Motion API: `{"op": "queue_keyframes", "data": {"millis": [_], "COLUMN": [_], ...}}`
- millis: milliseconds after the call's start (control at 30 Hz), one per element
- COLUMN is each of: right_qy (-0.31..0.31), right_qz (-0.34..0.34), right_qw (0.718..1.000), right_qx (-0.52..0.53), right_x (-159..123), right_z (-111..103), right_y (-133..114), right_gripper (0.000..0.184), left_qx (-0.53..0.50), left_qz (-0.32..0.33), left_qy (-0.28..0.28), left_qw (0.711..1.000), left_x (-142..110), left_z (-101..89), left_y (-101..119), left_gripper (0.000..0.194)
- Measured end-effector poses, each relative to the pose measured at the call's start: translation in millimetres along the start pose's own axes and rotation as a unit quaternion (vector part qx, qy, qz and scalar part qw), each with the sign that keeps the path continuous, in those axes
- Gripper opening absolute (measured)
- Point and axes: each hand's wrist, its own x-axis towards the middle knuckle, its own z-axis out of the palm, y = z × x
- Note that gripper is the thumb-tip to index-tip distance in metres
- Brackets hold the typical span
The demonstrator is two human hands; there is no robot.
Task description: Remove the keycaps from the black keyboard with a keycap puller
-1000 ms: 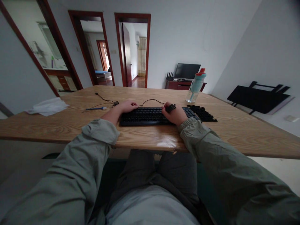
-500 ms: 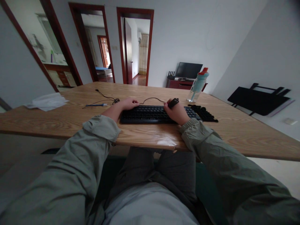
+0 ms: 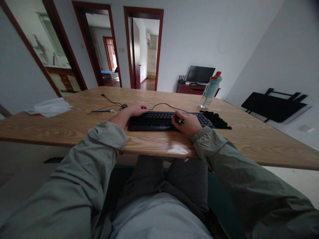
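Observation:
A black keyboard (image 3: 159, 120) lies on the wooden table (image 3: 154, 142) in front of me, its cable curling away behind it. My left hand (image 3: 136, 109) rests on the keyboard's far left corner with the fingers curled over the edge. My right hand (image 3: 186, 122) is closed round a small dark tool (image 3: 180, 121), held low against the keys right of the middle. A pile of loose black keycaps (image 3: 216, 120) lies just right of the keyboard.
A teal water bottle with a red cap (image 3: 209, 90) stands behind the keycaps. A blue pen (image 3: 101, 111) and a tangled black cable (image 3: 117, 105) lie to the left, and white cloth (image 3: 50, 107) lies at the far left edge. A black folded table (image 3: 275, 106) leans on the right wall.
My right hand has lowered the small dark tool from above the keyboard's back edge down onto the keys. My left hand has stayed on the keyboard's left corner.

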Motion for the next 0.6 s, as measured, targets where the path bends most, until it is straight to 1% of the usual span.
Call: {"op": "queue_keyframes", "data": {"millis": [100, 167, 267, 400, 600], "right_qy": [0.004, -0.015, -0.044, -0.072, -0.084], "right_qz": [0.038, 0.052, 0.050, 0.037, 0.046], "right_qw": [0.998, 0.995, 0.989, 0.981, 0.972], "right_qx": [0.046, 0.083, 0.130, 0.178, 0.215], "right_x": [7, 14, 24, 35, 48], "right_z": [6, 11, 14, 15, 13], "right_y": [12, 20, 27, 28, 28], "right_gripper": [0.030, 0.030, 0.030, 0.028, 0.025], "left_qx": [0.008, 0.010, 0.005, 0.003, 0.009], "left_qz": [0.005, 0.006, 0.007, 0.002, 0.005], "left_qy": [-0.002, -0.004, -0.006, -0.010, -0.013], "left_qw": [1.000, 1.000, 1.000, 1.000, 1.000], "left_x": [1, 1, 1, 1, 0], "left_z": [-0.1, -0.2, -0.3, -0.4, -1.2], "left_y": [0, 0, 1, 2, 2], "left_gripper": [0.041, 0.041, 0.041, 0.043, 0.044]}}
